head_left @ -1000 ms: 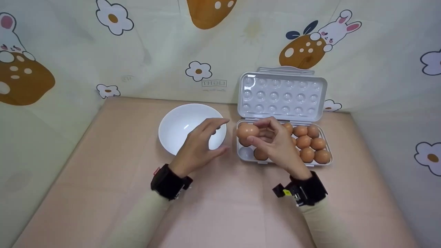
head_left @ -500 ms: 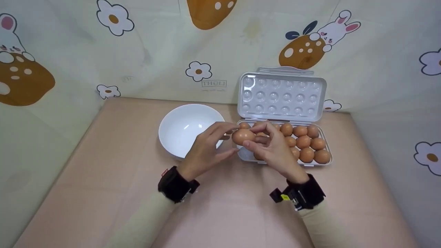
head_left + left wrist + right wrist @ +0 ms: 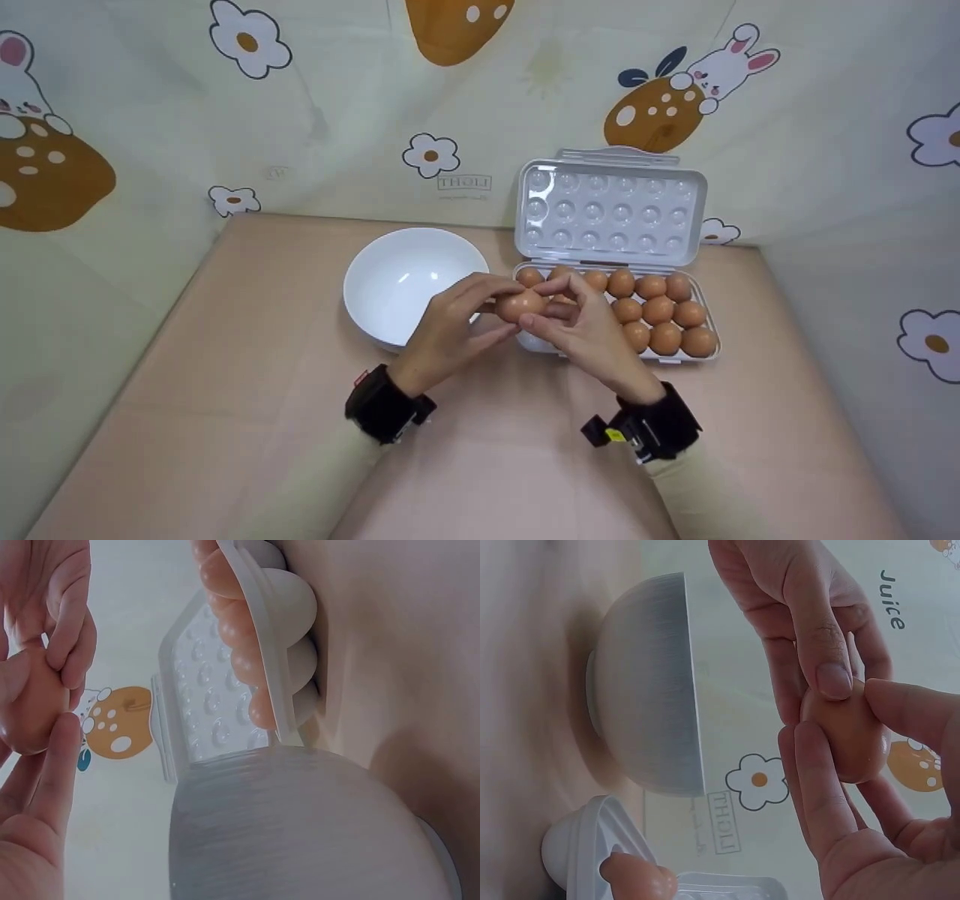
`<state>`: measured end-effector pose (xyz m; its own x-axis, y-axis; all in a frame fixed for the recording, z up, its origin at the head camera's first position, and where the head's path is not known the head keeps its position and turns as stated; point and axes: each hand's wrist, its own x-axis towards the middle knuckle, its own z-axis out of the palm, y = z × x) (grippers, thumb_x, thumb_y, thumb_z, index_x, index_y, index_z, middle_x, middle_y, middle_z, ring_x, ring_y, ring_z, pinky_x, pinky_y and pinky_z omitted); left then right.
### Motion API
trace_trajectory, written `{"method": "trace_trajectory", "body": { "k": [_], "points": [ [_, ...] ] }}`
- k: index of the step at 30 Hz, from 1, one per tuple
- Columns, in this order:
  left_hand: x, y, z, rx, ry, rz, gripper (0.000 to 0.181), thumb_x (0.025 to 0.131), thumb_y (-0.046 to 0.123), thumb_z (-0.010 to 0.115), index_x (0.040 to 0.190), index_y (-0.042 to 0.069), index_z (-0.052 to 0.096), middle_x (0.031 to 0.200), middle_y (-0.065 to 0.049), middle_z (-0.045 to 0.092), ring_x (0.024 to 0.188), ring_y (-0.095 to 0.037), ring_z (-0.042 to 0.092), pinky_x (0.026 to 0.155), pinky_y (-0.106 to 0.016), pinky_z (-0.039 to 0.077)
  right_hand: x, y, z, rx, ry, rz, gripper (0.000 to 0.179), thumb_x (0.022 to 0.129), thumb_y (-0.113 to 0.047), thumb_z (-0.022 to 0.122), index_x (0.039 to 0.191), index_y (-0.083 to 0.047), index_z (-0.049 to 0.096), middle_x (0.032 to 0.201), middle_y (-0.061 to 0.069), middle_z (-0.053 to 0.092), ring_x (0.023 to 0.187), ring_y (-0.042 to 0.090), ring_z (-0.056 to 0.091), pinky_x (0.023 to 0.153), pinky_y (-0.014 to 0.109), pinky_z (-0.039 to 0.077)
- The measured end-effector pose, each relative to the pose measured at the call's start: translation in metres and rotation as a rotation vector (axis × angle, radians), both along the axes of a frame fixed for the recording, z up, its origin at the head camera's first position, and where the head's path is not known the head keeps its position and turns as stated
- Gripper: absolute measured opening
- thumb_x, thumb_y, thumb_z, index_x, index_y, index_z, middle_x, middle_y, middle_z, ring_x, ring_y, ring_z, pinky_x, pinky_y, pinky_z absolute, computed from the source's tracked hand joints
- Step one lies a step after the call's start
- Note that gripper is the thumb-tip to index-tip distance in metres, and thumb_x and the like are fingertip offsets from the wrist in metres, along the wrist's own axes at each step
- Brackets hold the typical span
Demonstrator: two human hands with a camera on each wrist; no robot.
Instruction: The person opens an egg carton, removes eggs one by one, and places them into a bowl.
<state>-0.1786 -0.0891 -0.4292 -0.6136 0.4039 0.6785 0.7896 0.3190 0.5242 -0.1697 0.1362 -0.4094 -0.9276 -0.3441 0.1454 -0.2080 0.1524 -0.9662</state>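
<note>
Farthest left of the hands hangs the cloth [image 3: 67,300], printed with flowers, rabbits and brown shapes; it runs on behind them to the far right. The tan table [image 3: 247,315] spreads beneath. A black left band [image 3: 381,403] wraps the wrist below the left hand [image 3: 450,326]. The white bowl [image 3: 394,281] stands upright just beyond that hand, which hides part of its near rim. The left hand grips the left end of the egg [image 3: 521,306], thumb and fingers against the shell. The egg, smooth and brown, is in the air between the 2 hands. The right hand [image 3: 592,337] pinches its other end. Behind the right hand and out to its right lies the carton [image 3: 536,343]; 3 carton eggs [image 3: 665,338] show in its front row. Its lid [image 3: 611,214] stands open beyond the hand. The right band [image 3: 664,421] circles the right wrist.
</note>
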Motion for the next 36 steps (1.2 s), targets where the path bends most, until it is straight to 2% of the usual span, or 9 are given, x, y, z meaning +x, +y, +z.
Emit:
{"method": "trace_trajectory", "body": {
  "k": [4, 10, 15, 19, 22, 27, 36],
  "points": [
    [-0.001, -0.003, 0.002, -0.02, -0.008, 0.012, 0.045, 0.09, 0.011, 0.086, 0.131, 0.006, 0.066, 0.125, -0.005, 0.069, 0.113, -0.01, 0.067, 0.093, -0.018, 0.057, -0.001, 0.002, 0.001, 0.031, 0.049, 0.016, 0.043, 0.095, -0.013, 0.081, 0.129, -0.003, 0.057, 0.133, 0.013, 0.061, 0.114, 0.026, 0.073, 0.088, 0.032, 0.062],
    [-0.007, -0.017, 0.011, -0.034, -0.021, 0.069, 0.041, 0.091, 0.012, 0.086, 0.127, 0.008, 0.067, 0.121, -0.003, 0.069, 0.112, -0.009, 0.068, 0.093, -0.019, 0.057, -0.005, 0.012, 0.005, 0.111, 0.212, 0.045, 0.044, 0.096, -0.008, 0.079, 0.134, -0.003, 0.059, 0.132, 0.012, 0.063, 0.113, 0.028, 0.072, 0.094, 0.035, 0.061],
    [-0.011, -0.034, 0.019, -0.077, -0.035, 0.159, 0.042, 0.089, 0.009, 0.086, 0.126, 0.008, 0.068, 0.119, -0.003, 0.069, 0.109, -0.01, 0.068, 0.091, -0.018, 0.057, -0.009, 0.027, 0.01, 0.288, 0.368, 0.006, 0.045, 0.093, -0.005, 0.081, 0.134, -0.014, 0.064, 0.129, -0.001, 0.065, 0.113, 0.016, 0.068, 0.093, 0.033, 0.061],
    [-0.015, -0.046, 0.022, -0.084, -0.044, 0.199, 0.042, 0.087, 0.004, 0.087, 0.125, 0.006, 0.069, 0.117, -0.005, 0.07, 0.108, -0.013, 0.068, 0.089, -0.019, 0.058, -0.011, 0.038, 0.013, 0.463, 0.453, -0.049, 0.047, 0.09, -0.007, 0.083, 0.133, -0.019, 0.067, 0.132, -0.006, 0.064, 0.124, 0.012, 0.058, 0.099, 0.038, 0.057],
    [-0.017, -0.055, 0.024, -0.089, -0.065, 0.221, 0.043, 0.086, 0.003, 0.087, 0.125, 0.004, 0.069, 0.118, -0.007, 0.07, 0.107, -0.015, 0.069, 0.088, -0.02, 0.059, -0.011, 0.044, 0.015, 0.54, 0.451, -0.058, 0.051, 0.09, -0.009, 0.085, 0.135, -0.022, 0.067, 0.136, -0.008, 0.06, 0.127, 0.013, 0.054, 0.1, 0.043, 0.056],
    [-0.018, -0.071, 0.028, -0.096, -0.107, 0.258, 0.042, 0.085, 0.0, 0.087, 0.123, 0.003, 0.07, 0.117, -0.008, 0.071, 0.107, -0.017, 0.069, 0.086, -0.022, 0.06, -0.01, 0.053, 0.015, 0.605, 0.438, -0.049, 0.058, 0.087, -0.004, 0.083, 0.139, -0.024, 0.066, 0.142, -0.003, 0.058, 0.126, 0.019, 0.056, 0.098, 0.04, 0.055],
    [-0.018, -0.094, 0.03, -0.158, -0.202, 0.31, 0.04, 0.084, 0.001, 0.088, 0.12, 0.002, 0.07, 0.115, -0.008, 0.071, 0.106, -0.02, 0.068, 0.086, -0.029, 0.062, -0.009, 0.058, 0.014, 0.646, 0.452, -0.041, 0.067, 0.085, -0.002, 0.083, 0.146, -0.024, 0.064, 0.148, 0.006, 0.057, 0.133, 0.02, 0.055, 0.106, 0.041, 0.052]
  ]
}}
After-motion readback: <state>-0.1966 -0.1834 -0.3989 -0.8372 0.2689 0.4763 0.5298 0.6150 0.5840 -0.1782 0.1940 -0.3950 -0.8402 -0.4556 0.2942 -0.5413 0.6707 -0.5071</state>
